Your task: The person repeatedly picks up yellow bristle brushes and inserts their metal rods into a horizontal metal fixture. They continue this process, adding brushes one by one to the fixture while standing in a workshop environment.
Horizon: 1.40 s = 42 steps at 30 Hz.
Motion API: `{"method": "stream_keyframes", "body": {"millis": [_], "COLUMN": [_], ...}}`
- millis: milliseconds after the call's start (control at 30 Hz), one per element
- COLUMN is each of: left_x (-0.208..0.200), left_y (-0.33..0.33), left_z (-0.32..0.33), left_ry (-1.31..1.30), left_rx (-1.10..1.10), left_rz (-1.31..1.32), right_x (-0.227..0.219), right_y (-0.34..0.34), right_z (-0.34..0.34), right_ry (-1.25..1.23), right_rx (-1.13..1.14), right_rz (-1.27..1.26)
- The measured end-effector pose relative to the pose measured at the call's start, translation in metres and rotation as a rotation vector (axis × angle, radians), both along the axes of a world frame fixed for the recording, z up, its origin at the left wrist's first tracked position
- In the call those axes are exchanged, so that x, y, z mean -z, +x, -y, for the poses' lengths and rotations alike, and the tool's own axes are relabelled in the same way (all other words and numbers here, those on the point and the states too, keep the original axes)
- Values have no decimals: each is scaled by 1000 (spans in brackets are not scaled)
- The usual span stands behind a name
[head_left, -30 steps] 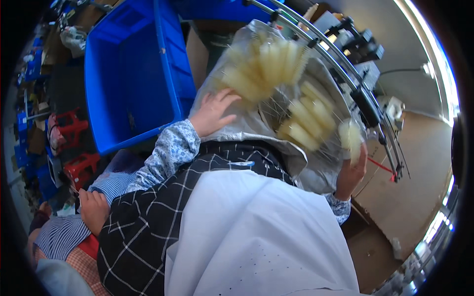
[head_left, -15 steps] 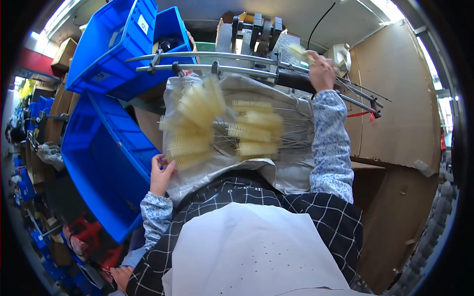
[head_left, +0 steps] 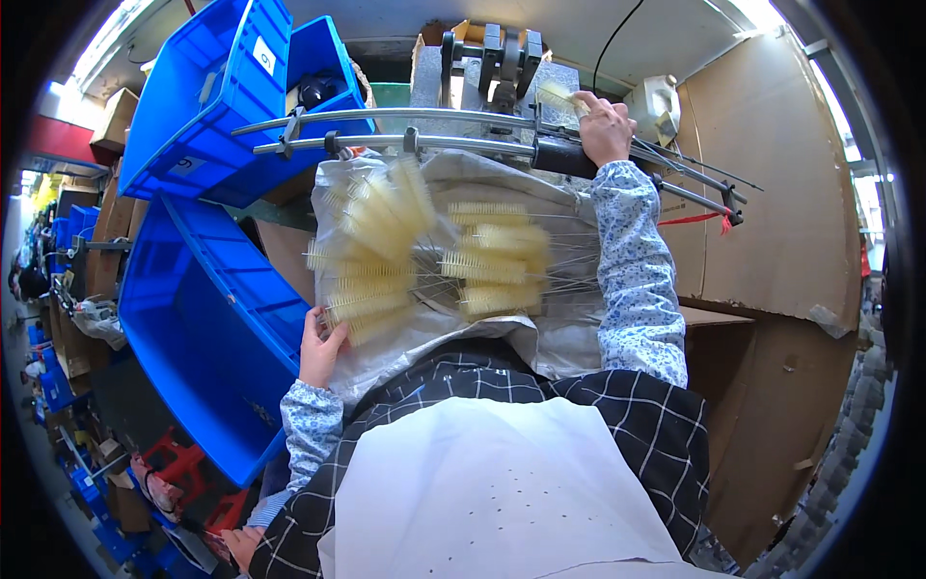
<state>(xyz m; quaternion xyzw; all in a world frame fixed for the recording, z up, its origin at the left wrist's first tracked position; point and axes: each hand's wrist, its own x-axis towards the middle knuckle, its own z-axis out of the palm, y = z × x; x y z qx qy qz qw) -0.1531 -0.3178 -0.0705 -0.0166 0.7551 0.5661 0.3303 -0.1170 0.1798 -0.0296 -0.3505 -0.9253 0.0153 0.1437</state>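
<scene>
My right hand (head_left: 606,128) is closed on a brush (head_left: 558,96) with pale yellow bristles, above the far metal rods; its fingers hide the brush's other end. My left hand (head_left: 321,349) is at the near left edge of a pile of similar brushes (head_left: 371,256), thumb and index finger apart beside the nearest bristles. A second group of brushes (head_left: 497,256) lies to the right, thin wire stems pointing right. Both groups rest on a whitish cloth sheet (head_left: 386,372) spread in front of me.
Two parallel metal rods (head_left: 376,142) cross behind the cloth, before a dark-and-grey machine (head_left: 502,68). Blue bins (head_left: 207,318) stand at left. Cardboard (head_left: 762,193) walls the right, near a white plastic jug (head_left: 656,106). Another person's hand (head_left: 239,545) shows at lower left.
My right hand has shifted slightly left with the brush along the rods. My left hand has moved a little to the right, closer to the bristles. The whole view has shifted slightly.
</scene>
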Motion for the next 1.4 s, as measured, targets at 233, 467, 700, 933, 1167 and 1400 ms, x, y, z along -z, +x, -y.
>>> {"method": "stream_keyframes", "body": {"millis": [233,467,700,933,1167,1400], "left_x": [1,-18,-31,-70,-117,-131], "left_y": [-3,-13,-19,-30,-52,-47], "left_z": [2,-7,-6,-21,21,35], "left_ry": [42,103,263,435,522,800], "left_rx": [55,86,250,349,205,1], "left_rz": [-149,-257,-358,-353,-548,-448], "right_x": [-3,21,21,28,26,13], "right_y": [-13,-19,30,21,1,-32], "right_z": [-9,-46,-47,-43,-21,18], "right_ry": [-64,61,36,-43,-32,-83], "right_rx": [-17,-155,186,66,48,74], "right_rz": [85,115,38,-157,-149,-80]}}
